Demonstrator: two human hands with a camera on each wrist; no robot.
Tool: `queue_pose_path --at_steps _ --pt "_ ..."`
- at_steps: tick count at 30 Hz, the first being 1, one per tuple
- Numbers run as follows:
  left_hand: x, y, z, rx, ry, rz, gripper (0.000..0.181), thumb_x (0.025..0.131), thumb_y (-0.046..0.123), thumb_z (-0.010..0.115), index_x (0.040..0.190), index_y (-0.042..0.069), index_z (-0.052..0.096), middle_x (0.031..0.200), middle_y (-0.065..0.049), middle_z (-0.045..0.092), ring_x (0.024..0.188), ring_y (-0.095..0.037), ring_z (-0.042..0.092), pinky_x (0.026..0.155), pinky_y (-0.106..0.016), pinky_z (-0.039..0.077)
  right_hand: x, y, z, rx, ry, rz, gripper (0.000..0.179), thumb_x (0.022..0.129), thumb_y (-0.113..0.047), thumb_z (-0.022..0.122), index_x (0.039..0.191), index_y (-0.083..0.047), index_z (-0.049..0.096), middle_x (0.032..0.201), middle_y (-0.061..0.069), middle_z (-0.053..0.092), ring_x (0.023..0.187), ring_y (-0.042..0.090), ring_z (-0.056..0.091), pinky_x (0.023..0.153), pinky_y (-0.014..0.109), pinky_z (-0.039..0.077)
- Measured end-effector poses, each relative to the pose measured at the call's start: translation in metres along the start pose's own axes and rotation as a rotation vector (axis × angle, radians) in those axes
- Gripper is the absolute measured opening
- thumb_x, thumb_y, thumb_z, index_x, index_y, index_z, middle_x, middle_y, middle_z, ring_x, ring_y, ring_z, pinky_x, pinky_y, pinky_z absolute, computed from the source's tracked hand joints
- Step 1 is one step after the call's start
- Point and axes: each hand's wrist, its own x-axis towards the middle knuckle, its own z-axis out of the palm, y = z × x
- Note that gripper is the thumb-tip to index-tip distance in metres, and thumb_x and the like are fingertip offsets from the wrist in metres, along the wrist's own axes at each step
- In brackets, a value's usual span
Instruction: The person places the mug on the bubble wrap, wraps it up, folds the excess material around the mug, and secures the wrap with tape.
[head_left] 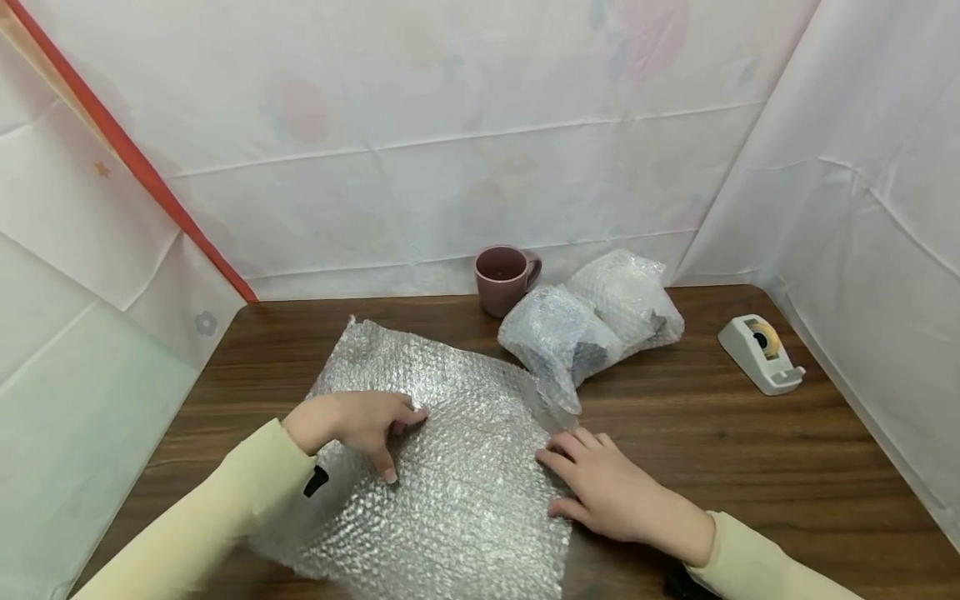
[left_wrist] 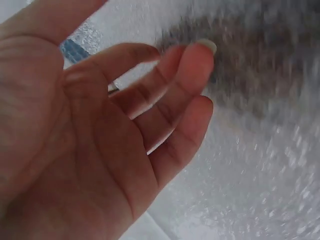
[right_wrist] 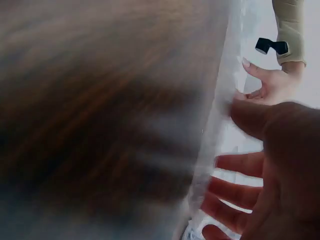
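Note:
A large sheet of bubble wrap lies spread over the front middle of the table in the head view. My left hand is over its left part, thumb and fingers apart and loosely bent. The left wrist view shows nothing in the palm of that hand, with the bubble wrap beyond the fingertips. At the sheet's right edge, my right hand touches the wrap with relaxed, spread fingers. From the right wrist, the fingers appear along that edge, not pinching it.
A mauve mug stands at the back of the wooden table. Right of it sit two bubble-wrapped bundles, contents hidden, one near the sheet's upper right corner. A white tape dispenser is far right. White cloth hangs behind.

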Motion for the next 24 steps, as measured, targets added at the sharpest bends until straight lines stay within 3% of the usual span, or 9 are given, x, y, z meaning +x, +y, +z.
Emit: queue_pose_path --at_steps 5,10,16,24 --pt "0.002 0.008 0.006 -0.136 -0.051 0.053 0.090 0.069 0.028 0.091 0.148 0.016 0.050 0.087 0.003 0.057 0.073 -0.010 0.053 0.069 -0.028 0.047 -0.012 0.005 -0.006 -0.050 -0.045 0.055 0.086 0.078 -0.047 0.082 0.143 0.001 0.050 0.126 0.009 0.051 0.115 0.027 0.050 0.088 0.044 0.049" --pt "0.002 0.013 0.012 -0.216 -0.073 0.115 0.087 0.070 0.018 0.090 0.147 0.026 0.051 0.081 -0.001 0.061 0.069 -0.009 0.053 0.065 -0.025 0.047 -0.029 0.013 -0.016 0.005 -0.149 0.173 0.102 0.069 -0.044 0.089 0.147 0.003 0.043 0.133 0.014 0.045 0.120 0.034 0.047 0.071 0.038 0.054" --pt "0.001 0.011 0.014 -0.209 -0.011 0.115 0.089 0.069 0.017 0.091 0.148 0.025 0.051 0.084 -0.001 0.060 0.072 -0.008 0.053 0.068 -0.025 0.048 -0.046 0.032 -0.025 0.038 -0.258 0.311 0.106 0.062 -0.042 0.094 0.147 0.000 0.045 0.138 0.012 0.037 0.122 0.031 0.043 0.062 0.031 0.049" --pt "0.007 0.007 0.017 -0.163 0.051 0.149 0.094 0.068 0.019 0.092 0.150 0.020 0.046 0.084 0.000 0.058 0.071 -0.007 0.051 0.069 -0.026 0.048 -0.053 0.066 -0.037 0.093 -0.237 0.312 0.105 0.059 -0.027 0.095 0.149 -0.004 0.045 0.145 0.014 0.034 0.124 0.036 0.037 0.060 0.029 0.045"
